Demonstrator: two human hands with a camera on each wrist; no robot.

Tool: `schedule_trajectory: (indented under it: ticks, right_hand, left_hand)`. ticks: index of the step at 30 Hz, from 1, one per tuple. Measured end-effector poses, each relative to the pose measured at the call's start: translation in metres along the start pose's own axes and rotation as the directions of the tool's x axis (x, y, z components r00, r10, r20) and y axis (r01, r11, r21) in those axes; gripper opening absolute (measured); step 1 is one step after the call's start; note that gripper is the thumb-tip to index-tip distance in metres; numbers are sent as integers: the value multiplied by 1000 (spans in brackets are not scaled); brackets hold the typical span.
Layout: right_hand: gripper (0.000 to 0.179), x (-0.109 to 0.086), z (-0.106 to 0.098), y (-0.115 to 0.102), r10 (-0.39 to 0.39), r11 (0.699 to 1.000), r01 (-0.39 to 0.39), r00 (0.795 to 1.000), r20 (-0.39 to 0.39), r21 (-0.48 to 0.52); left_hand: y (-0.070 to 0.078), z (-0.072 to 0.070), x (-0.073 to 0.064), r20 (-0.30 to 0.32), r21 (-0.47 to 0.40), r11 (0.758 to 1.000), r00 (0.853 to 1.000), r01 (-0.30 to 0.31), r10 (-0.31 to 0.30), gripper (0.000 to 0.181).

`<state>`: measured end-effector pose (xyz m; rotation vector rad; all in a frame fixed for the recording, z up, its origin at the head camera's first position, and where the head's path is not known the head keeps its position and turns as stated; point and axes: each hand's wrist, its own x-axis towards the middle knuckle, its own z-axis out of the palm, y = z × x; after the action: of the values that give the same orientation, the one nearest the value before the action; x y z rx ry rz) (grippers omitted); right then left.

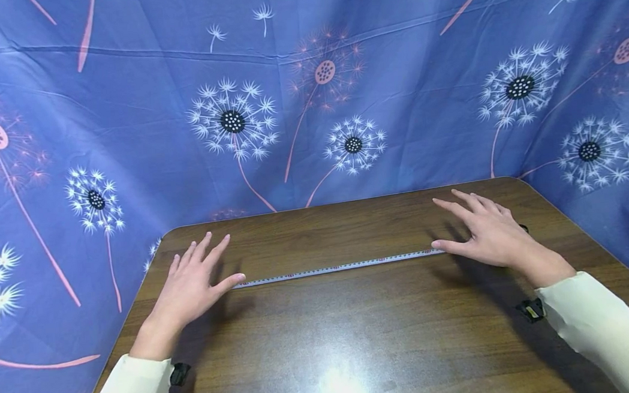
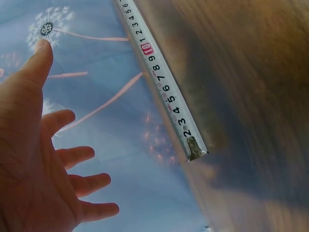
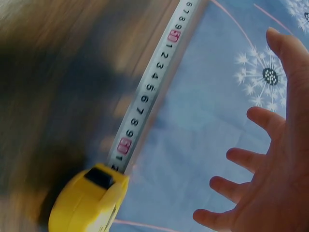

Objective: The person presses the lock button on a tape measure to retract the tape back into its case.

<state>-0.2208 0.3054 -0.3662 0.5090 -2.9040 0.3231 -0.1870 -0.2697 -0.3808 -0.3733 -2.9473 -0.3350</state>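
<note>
A tape measure lies across the wooden table, its white blade (image 1: 335,268) drawn out in a long straight line between both hands. In the left wrist view the blade (image 2: 169,94) ends in a metal hook (image 2: 195,149). The yellow case (image 3: 84,203) shows at the other end in the right wrist view; in the head view the right hand mostly hides it. My left hand (image 1: 187,291), fingers spread, hovers by the hook end and holds nothing. Over the case end, my right hand (image 1: 492,233) is likewise spread, with nothing in its fingers.
The brown table (image 1: 312,329) has rounded far corners and a bright glare spot near the front. A blue cloth (image 1: 292,180) printed with dandelions hangs behind it and along both sides. Dark straps with small buckles (image 1: 531,309) sit at the cuffs.
</note>
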Motion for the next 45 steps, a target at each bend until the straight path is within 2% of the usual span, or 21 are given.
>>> schedule_trajectory:
  ticks: [10, 17, 36, 45]
  right_hand:
    - [91, -9, -4, 16, 21, 1000, -21, 1000, -4, 6]
    - [90, -16, -5, 24, 42, 999, -42, 999, -1, 15]
    - [91, -31, -7, 47, 108, 994, -109, 991, 76, 9]
    - [90, -40, -6, 58, 116, 993, -119, 989, 92, 26]
  left_hand:
    - [-11, -2, -6, -35, -19, 1000, 999, -10, 10, 93]
    - [-17, -4, -11, -25, -57, 998, 1000, 6, -8, 92]
    - [-42, -2, -22, -41, -113, 994, 999, -11, 7, 90]
    - [-51, 0, -27, -8, -129, 992, 1000, -3, 2, 90]
